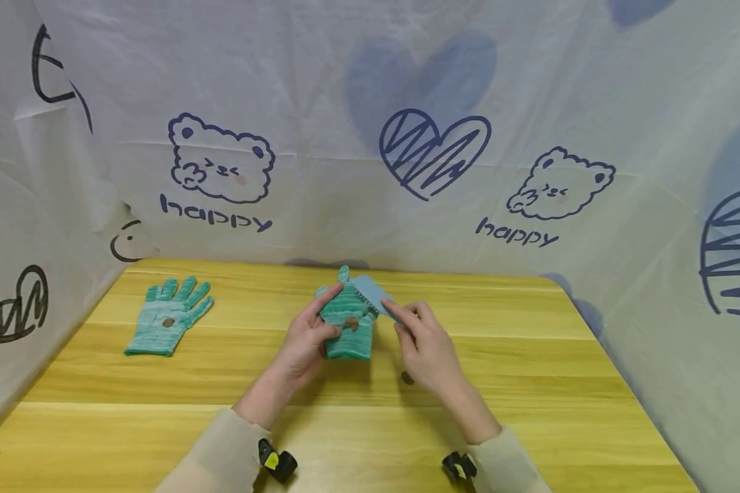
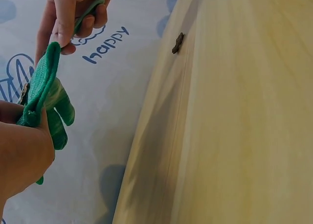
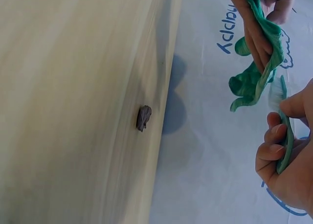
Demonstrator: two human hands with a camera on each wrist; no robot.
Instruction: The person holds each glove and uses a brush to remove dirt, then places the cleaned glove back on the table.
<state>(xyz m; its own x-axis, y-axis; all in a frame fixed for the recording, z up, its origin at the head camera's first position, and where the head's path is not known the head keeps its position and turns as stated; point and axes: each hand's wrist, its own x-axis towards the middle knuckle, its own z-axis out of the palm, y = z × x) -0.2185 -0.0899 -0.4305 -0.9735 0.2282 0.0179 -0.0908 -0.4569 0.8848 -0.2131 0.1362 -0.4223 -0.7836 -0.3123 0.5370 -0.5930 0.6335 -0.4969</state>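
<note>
Pinching the green glove [image 1: 345, 305] in the fingers of the left hand [image 1: 307, 340], and here grasping the blue brush [image 1: 372, 292] in those of the right hand [image 1: 429, 348], slanting it lengthwise away and leftward from them, bristles at the glove's nearer edge.

Tabletop [image 1: 530, 383], yellow, with wood grain running from side to side; the far right corner is rounded. A mottled green knit glove [image 1: 162, 308] lies flat at the far left, fingers toward the far edge, bearing a brown spot [image 1: 168, 322]. A small dark brown lump [image 1: 408, 378] rests near the middle.
</note>
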